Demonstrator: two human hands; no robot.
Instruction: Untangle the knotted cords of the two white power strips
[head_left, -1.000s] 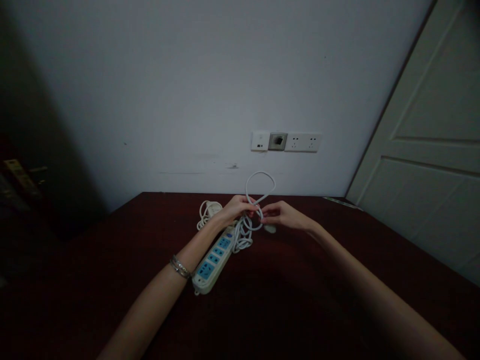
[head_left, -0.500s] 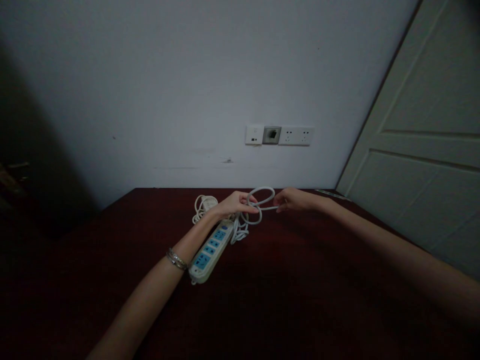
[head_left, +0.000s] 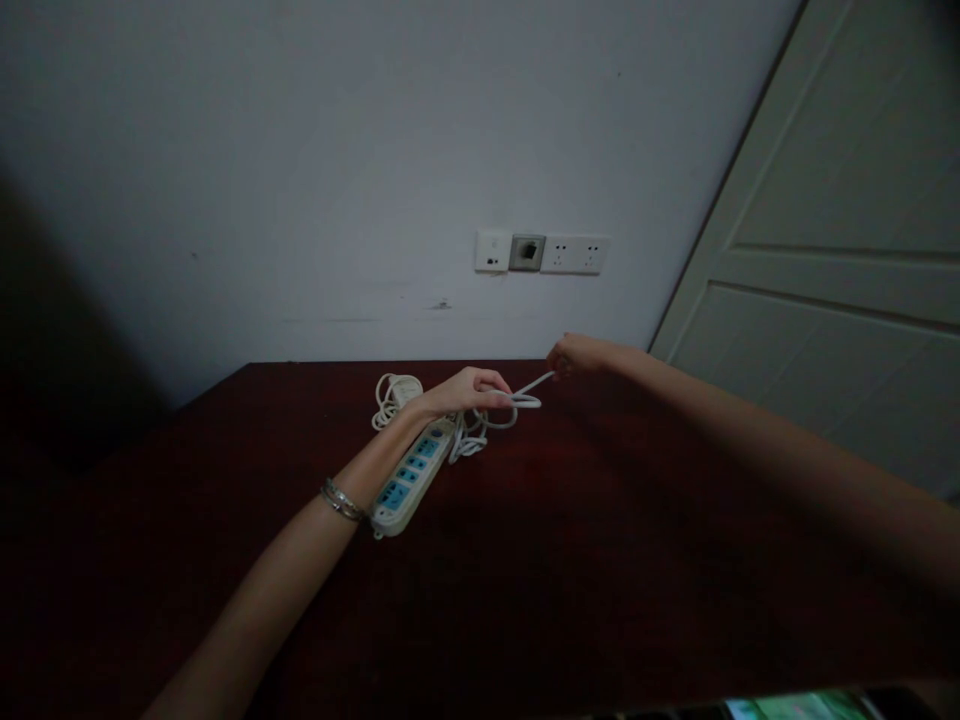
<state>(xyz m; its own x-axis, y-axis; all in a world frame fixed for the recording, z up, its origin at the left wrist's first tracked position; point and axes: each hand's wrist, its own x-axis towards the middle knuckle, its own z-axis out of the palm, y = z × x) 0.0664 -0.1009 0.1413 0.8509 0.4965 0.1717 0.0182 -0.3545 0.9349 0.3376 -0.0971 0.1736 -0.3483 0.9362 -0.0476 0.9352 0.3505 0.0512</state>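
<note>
My left hand [head_left: 474,390] pinches a white cable [head_left: 527,402], which forms a narrow loop just beyond the fingertips. Farther right and a little higher, my right hand [head_left: 568,355] is closed on the same cable, and a straight stretch runs between the two hands. Below my left wrist lies a white power strip [head_left: 411,478] with blue socket faces, slanting across the dark red table. More cable bunches loosely beside the strip's far end. Left of my left hand rests another coiled white cord [head_left: 384,408] with a white block [head_left: 407,389], partly covered by my forearm.
The dark red table [head_left: 600,560] meets a pale wall [head_left: 337,180] at its back edge. Wall sockets [head_left: 575,254] sit above it. A pale panelled door [head_left: 825,270] stands at the right. A lit screen [head_left: 795,706] shows at the bottom edge.
My right hand has moved up and away, drawing the cable tauter. The large round loop by my left hand has flattened and shrunk. The view has shifted slightly.
</note>
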